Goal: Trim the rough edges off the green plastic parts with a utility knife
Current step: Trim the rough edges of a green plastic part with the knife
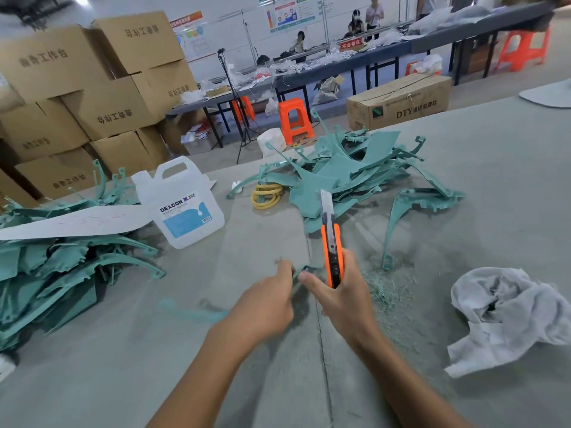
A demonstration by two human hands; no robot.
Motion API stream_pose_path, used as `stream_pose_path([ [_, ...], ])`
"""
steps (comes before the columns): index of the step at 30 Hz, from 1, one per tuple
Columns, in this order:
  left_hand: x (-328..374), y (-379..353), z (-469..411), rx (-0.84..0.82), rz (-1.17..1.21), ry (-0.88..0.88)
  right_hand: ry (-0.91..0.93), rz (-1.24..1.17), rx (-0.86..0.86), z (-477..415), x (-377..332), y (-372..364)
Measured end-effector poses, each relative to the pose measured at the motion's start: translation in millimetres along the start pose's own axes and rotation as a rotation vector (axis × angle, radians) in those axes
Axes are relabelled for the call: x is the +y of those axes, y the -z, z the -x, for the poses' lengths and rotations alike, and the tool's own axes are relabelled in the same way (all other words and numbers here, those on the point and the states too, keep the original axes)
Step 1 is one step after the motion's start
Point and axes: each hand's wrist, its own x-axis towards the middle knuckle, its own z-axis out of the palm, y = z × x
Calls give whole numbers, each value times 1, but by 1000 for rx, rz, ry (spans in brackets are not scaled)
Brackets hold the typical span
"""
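Note:
My right hand (pixel 340 299) grips an orange utility knife (pixel 332 242) with its long blade pointing up and away. My left hand (pixel 268 299) pinches a green plastic part (pixel 306 268) at its near end, close to the knife handle. The part runs back from my hands over the grey table (pixel 509 168); a blurred green strip (pixel 191 313) shows left of my left wrist. A pile of green parts (pixel 349 171) lies behind the knife, and another pile (pixel 61 261) lies at the left. Fine green shavings (pixel 386 291) litter the table right of my right hand.
A clear plastic jug (pixel 182 202) with a blue label stands left of centre. Yellow rings (pixel 267 196) lie by the far pile. A crumpled grey rag (pixel 506 316) lies at the right. White card (pixel 71 223) rests on the left pile. Stacked cardboard boxes (pixel 92 88) and people at benches stand beyond.

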Motion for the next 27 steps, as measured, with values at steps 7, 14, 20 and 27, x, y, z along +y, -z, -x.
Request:
stream_pose_path([
  [7,6,20,31,597,-176,-121,-120,-317,-127,2,-6,-7],
  [14,-3,-40,50,819,763,226,-432,-713,-140,-3,-6,5],
  [20,-18,-41,28,701,546,322,-459,-668,-416,1,-5,0],
  [27,-31,-46,23,178,349,68,-408,-535,-559,7,-8,-1],
])
